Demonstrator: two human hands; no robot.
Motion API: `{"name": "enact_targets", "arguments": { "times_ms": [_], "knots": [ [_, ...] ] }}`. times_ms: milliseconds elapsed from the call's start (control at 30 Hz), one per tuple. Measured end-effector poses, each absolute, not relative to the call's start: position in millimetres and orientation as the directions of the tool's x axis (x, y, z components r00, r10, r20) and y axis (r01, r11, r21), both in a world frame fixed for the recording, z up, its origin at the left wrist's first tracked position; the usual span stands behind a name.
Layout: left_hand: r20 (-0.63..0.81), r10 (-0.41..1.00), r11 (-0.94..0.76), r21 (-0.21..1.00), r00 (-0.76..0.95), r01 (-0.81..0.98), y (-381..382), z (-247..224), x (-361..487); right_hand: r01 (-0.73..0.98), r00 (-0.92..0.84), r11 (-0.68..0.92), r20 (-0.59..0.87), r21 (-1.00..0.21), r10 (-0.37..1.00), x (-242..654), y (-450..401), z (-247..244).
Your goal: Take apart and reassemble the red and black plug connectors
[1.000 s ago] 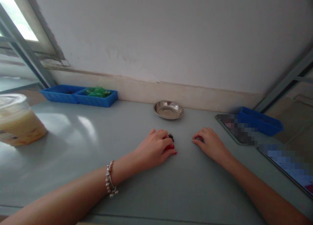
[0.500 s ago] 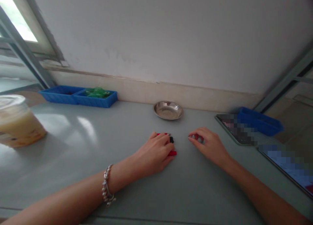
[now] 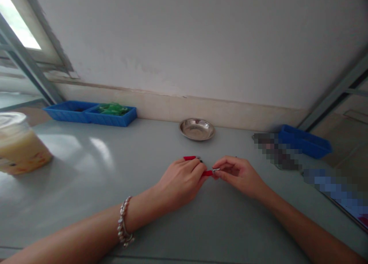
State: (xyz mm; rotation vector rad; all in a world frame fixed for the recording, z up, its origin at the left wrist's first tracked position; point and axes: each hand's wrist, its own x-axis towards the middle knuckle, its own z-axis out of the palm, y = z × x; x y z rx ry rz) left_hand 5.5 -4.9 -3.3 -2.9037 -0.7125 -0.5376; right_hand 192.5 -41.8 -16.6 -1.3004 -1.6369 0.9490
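Grey-green tabletop point(image 3: 86, 202) fills the lower half of our single head view, running back to a pale wall with a cream skirting strip along its foot. At the far left we see part of a window frame point(image 3: 20, 45).

Our left hand point(image 3: 179, 181) rests knuckles-up on the table, a beaded bracelet point(image 3: 124, 223) on its wrist. Its fingers point(image 3: 195, 168) are curled together and pinch a small red piece point(image 3: 207, 173) at their tips. Just behind this hand a second red piece point(image 3: 190, 158) lies on the table, with something dark at its right end that we cannot make out.

Our right hand point(image 3: 240, 176) comes in from the right and meets the left one. Its thumb and forefinger are pressed together on a small silvery metal part point(image 3: 216, 169), which touches the end of the red piece held in the left fingers. The other fingers of this hand are loosely bent.

Beyond the hands, near the wall, a round steel dish point(image 3: 197, 129) sits by itself. To the far left two blue trays point(image 3: 86, 113) stand side by side against the wall, the right one holding green things point(image 3: 112, 109). A plastic cup of pale drink point(image 3: 18, 145) stands at the left edge. On the right we see another blue tray point(image 3: 304, 143), with blurred flat devices just beside it
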Motion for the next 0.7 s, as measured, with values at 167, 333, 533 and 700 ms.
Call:
{"name": "enact_targets", "arguments": {
  "times_ms": [167, 333, 533, 700],
  "knots": [
    [0.33, 0.479, -0.863, 0.008, 0.814, 0.504, -6.0, -3.6, 5.0, 0.277, -0.145, 0.195, 0.16, -0.941, 0.976, 191.0, -43.5, -14.9],
    [0.31, 0.497, -0.855, 0.014, 0.81, 0.519, -4.9, -5.3, 4.7, 0.259, -0.141, 0.223, 0.192, -0.94, 0.971, 189.0, -43.3, -15.4],
    [0.325, 0.489, -0.866, 0.067, 0.809, 0.496, -4.0, -6.5, 4.4, 0.288, -0.125, 0.264, 0.237, -0.92, 0.963, 188.8, -41.2, -19.0],
    [0.329, 0.496, -0.865, 0.104, 0.803, 0.491, -6.2, -4.3, 4.7, 0.323, -0.113, 0.275, 0.252, -0.906, 0.961, 188.6, -41.1, -20.8]
  ]
}}
